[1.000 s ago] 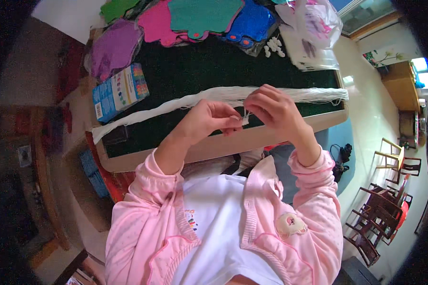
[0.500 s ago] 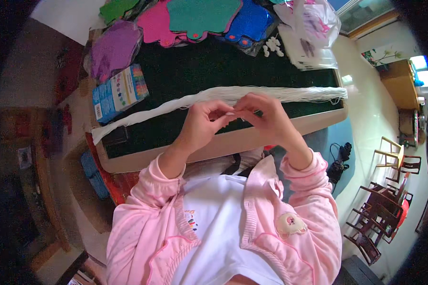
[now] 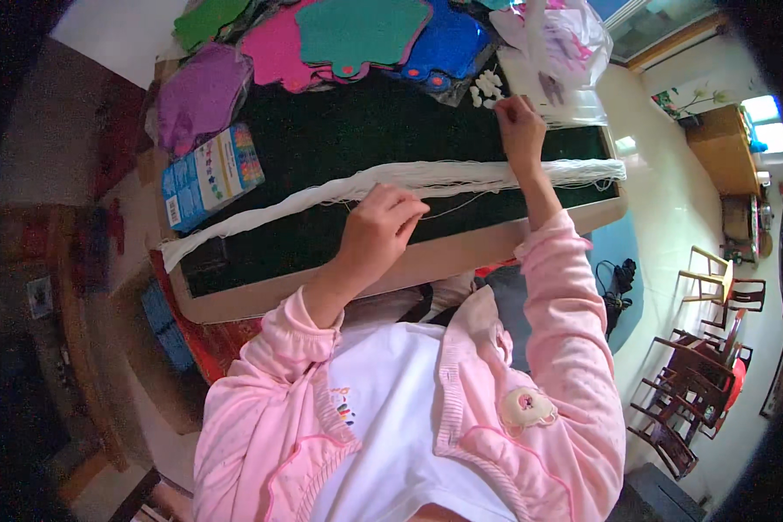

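felt shapes [image 3: 357, 35]: cut off by the top edge
right hand [image 3: 520, 130] fingertips: too small to tell what they pinch
left hand [image 3: 378, 228]: thin strand perhaps held, grip hidden under curled fingers

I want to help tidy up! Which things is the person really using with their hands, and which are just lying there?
In use: white thread bundle, small white beads, left hand, right hand.

Lying about: blue box, coloured felt shapes, plastic bag, green board.
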